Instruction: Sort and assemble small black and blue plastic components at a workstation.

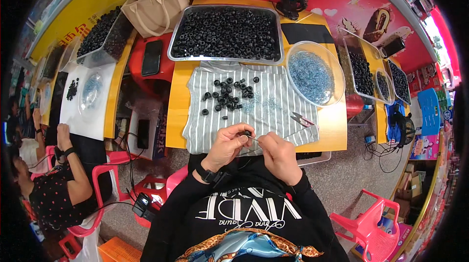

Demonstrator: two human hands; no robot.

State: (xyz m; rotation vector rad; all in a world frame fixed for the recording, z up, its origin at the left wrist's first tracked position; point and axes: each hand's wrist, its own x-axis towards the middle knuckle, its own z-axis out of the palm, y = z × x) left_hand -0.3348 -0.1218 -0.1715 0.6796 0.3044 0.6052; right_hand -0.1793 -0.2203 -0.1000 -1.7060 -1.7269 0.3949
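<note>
Lower centre: left hand [227, 144] pinched on a small black ring [247, 133]; right hand [278, 152] closed on a thin wire [254, 138] whose tip meets the ring between the hands; threading goes best with the ring held steady and the wire fed straight. Mid-frame: loose rings [227, 95] on striped cloth [273, 103]. Upper centre: metal tray [225, 58] of rings; clear bowl [315, 76] to its right.

Whatever the left hand [228, 144] pinches is mostly buried under its fingers [243, 138]; only a dark speck shows. The thin piece running to the right hand [279, 152] is too small to tell. The clear bowl [315, 74] holds an unresolved bluish blur.
</note>
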